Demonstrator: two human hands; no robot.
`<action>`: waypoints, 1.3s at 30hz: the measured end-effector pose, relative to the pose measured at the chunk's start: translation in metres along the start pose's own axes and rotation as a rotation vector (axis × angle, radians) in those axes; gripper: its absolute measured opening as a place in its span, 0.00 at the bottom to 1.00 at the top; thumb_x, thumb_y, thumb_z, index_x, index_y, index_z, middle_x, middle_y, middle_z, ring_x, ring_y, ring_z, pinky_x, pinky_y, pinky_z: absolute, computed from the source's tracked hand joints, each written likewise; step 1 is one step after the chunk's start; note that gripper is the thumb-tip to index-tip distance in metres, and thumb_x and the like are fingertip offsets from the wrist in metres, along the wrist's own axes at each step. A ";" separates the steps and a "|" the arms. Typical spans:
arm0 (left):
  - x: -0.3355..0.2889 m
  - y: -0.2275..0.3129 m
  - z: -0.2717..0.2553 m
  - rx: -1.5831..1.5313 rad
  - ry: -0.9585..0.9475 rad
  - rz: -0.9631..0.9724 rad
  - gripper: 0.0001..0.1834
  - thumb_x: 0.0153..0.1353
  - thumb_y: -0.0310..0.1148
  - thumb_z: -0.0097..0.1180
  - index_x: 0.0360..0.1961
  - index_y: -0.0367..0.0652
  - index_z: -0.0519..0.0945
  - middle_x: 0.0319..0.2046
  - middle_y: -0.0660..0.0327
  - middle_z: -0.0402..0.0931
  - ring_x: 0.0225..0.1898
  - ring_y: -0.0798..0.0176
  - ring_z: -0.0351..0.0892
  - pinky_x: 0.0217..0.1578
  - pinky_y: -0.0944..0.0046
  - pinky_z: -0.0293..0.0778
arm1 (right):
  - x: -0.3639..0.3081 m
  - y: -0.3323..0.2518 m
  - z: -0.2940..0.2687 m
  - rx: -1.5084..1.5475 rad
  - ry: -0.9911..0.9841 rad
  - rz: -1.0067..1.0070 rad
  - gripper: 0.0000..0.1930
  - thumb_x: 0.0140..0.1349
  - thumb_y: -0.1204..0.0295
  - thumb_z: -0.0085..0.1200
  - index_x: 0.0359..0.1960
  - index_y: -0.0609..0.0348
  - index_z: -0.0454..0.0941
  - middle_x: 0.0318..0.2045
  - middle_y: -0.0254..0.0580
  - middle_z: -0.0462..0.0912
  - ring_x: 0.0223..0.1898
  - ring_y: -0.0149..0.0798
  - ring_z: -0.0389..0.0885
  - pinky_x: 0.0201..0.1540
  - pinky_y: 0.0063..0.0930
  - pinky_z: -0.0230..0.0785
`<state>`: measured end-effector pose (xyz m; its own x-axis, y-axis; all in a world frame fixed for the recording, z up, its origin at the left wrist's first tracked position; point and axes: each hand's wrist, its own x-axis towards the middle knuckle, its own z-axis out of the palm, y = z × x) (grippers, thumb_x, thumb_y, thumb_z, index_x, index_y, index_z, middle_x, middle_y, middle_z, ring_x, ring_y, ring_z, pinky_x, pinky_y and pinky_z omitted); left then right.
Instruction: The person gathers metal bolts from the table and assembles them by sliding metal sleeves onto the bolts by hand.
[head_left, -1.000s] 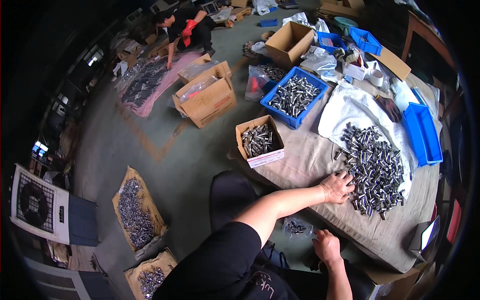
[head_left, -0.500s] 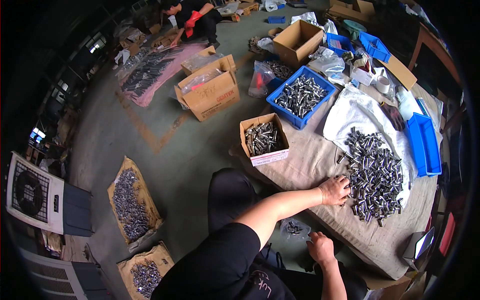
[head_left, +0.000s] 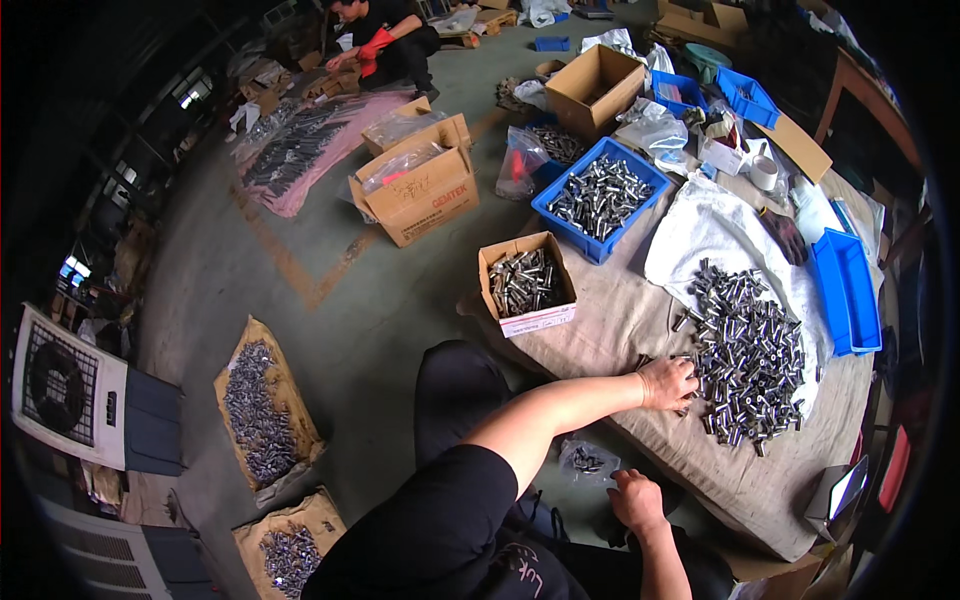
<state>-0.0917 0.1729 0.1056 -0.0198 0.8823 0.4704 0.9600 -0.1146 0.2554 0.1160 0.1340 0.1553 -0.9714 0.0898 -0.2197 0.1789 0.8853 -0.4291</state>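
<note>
Across the right side, a table draped in wrinkled beige cloth (head_left: pixel 760 490). On the floor at upper left, a pink sheet (head_left: pixel 372 122) under long dark pieces, with a crouching co-worker (head_left: pixel 400 40) at its far end, red glove showing. Nearer, also on the floor, a tan sheet (head_left: pixel 305 430) bearing small metal parts, and an open carton (head_left: pixel 430 205) well apart from the table. On the table, a white cloth (head_left: pixel 690 240) partly under the pile of shiny metal cylinders (head_left: pixel 750 360), heaped right of the left hand. Toward the table's far left, a blue bin (head_left: pixel 570 238) full of similar pieces; beyond the pile's right side, a long blue tray (head_left: pixel 845 290). At the near left edge, a small cardboard box (head_left: pixel 540 320), also loaded with metal pieces. At the pile's left edge, the left hand (head_left: pixel 668 384), fingers bent downward, close together, tips hidden; pinching or not, cannot tell. Below the table edge, the right hand (head_left: pixel 638 500), fingers curled; grip likewise impossible to tell. Just beside, to its left, a clear plastic bag (head_left: pixel 588 460) with dark pieces inside. Smallest, a lone cylinder (head_left: pixel 682 323) at the pile's fringe.
</note>
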 end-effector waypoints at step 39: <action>0.026 -0.031 -0.054 -2.489 0.445 -0.977 0.09 0.57 0.39 0.50 0.34 0.45 0.73 0.29 0.62 0.74 0.25 0.66 0.73 0.18 0.72 0.71 | 0.009 -0.002 -0.003 -0.068 0.009 -0.012 0.12 0.42 0.67 0.57 0.30 0.56 0.74 0.27 0.44 0.75 0.33 0.45 0.76 0.34 0.36 0.70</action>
<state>-0.1371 0.1749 0.1555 -0.2773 0.9255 -0.2581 -0.9588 -0.2495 0.1356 0.1067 0.1348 0.1566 -0.9748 0.0827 -0.2073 0.1565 0.9154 -0.3710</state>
